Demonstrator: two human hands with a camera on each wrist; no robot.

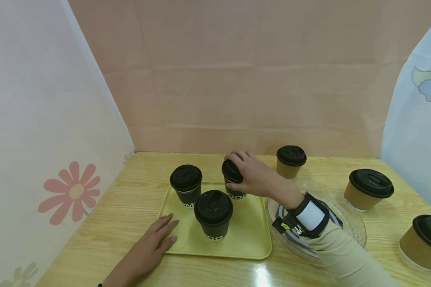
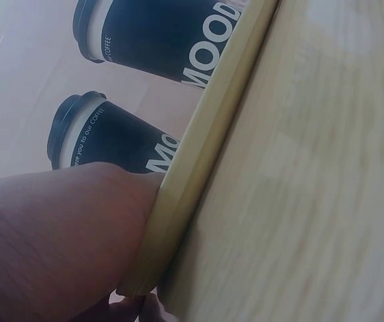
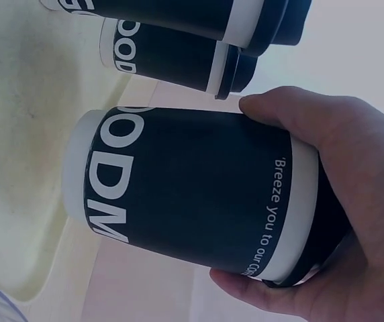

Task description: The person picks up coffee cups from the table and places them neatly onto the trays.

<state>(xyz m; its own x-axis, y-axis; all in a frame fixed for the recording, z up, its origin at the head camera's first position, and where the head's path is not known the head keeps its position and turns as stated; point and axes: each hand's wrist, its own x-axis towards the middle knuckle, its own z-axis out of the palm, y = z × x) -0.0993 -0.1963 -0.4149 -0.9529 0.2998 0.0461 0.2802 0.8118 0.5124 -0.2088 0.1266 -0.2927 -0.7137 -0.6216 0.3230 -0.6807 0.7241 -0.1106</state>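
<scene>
The right hand [image 1: 253, 174] grips a cup [image 3: 185, 191] around its lid [image 1: 232, 170]; squeezing hard could pop that loose. The left hand [image 1: 148, 246], fingers outstretched, touches the tray [image 1: 244, 237].

I hold a lidded, white-lettered black cup [image 3: 192, 191] upright at the far side of the flat yellow tray [image 1: 246, 233].

- Head view: bright, fairly even light; white glare on the table [image 1: 122, 215] at the bottom edge.
- Wide-angle stretch tilts the far-right cup [image 1: 420, 245] outward.
- Left wrist view: dimmer, hazy; table grain soft, left hand [image 2: 64, 235] in shade.
- Right wrist view: held cup's [image 3: 192, 188] lettering crisp; soft grey shadow on the tray [image 3: 17, 174].
</scene>
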